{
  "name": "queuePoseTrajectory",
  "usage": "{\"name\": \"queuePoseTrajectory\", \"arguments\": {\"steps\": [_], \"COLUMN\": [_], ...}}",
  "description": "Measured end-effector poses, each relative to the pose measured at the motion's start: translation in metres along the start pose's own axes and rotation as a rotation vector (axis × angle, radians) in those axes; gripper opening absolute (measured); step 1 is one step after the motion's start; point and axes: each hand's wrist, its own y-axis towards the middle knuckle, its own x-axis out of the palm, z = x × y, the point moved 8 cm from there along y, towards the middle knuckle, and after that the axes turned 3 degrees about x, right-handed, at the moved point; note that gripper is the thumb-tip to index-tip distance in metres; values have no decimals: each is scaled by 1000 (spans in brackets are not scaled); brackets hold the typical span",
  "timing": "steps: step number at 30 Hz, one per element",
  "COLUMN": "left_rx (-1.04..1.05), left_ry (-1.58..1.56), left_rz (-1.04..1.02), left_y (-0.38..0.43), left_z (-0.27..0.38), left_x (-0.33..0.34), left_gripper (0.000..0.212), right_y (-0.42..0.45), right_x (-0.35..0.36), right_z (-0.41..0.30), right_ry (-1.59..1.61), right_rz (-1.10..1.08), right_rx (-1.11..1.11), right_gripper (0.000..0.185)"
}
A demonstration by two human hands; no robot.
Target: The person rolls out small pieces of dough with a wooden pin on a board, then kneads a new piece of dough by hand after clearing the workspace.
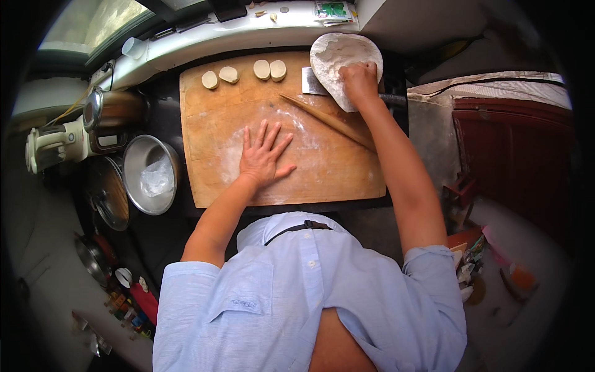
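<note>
My left hand rests palm down on a wooden board, fingers spread, over a patch dusted with flour. My right hand is curled inside a gourd-shaped scoop of white flour at the board's far right corner. Its fingertips are partly hidden in the flour. From under the scoop pokes the metal blade of a cleaver, its dark handle showing on the other side. A tapered wooden rolling pin slants across the board, one end behind my right forearm. Several dough pieces lie along the far edge.
Left of the board stands a steel bowl holding a clear plastic bag. Beyond it are a glass lid, a metal pot and a pale appliance. A white sill with a plastic cup and a packet runs behind.
</note>
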Motion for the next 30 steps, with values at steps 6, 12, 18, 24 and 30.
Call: {"name": "queuePoseTrajectory", "arguments": {"steps": [6,12,18,24,30], "left_rx": [14,9,239,-193,-485], "left_ry": [-66,-508,-345,-580,-1362], "left_rz": [106,119,195,50,244], "left_y": [-1,-5,-70,-84,-122], "left_z": [-5,-52,-19,-53,-116], "left_x": [5,16,-2,-15,21], "left_gripper": [81,55,42,42,42], "right_y": [-28,-83,-156,-194,-190], "right_x": [-52,-40,16,38,68], "right_z": [9,-16,-83,-175,-186], "right_ry": [317,835,968,668,302], "right_rz": [430,347,224,56,-60], "right_rx": [150,340,361,2,163], "right_gripper": [10,14,14,43,77]}}
